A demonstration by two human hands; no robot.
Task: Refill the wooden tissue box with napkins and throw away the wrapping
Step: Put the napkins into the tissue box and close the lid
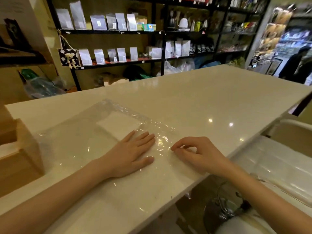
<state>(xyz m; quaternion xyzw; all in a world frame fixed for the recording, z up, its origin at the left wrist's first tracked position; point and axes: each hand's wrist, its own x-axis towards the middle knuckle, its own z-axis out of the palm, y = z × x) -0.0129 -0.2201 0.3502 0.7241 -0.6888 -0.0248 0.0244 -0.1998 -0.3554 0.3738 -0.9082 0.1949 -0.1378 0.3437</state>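
A clear plastic wrapping (104, 132) lies flat on the white counter (202, 102), with a small stack of white napkins (118, 126) inside it. My left hand (130, 156) rests flat on the wrapping, fingers spread, its fingertips touching the napkins' near edge. My right hand (195, 152) sits just to the right, thumb and forefinger pinched at the crinkled right end of the wrapping. The wooden tissue box (18, 149) stands at the counter's left edge, with something white showing in its open top.
Black shelves (118, 31) with pouches and bottles line the back wall. A white chair (290, 132) and more clear plastic (278, 169) sit to the right of the counter. A person in dark clothes (297, 65) stands at the far right.
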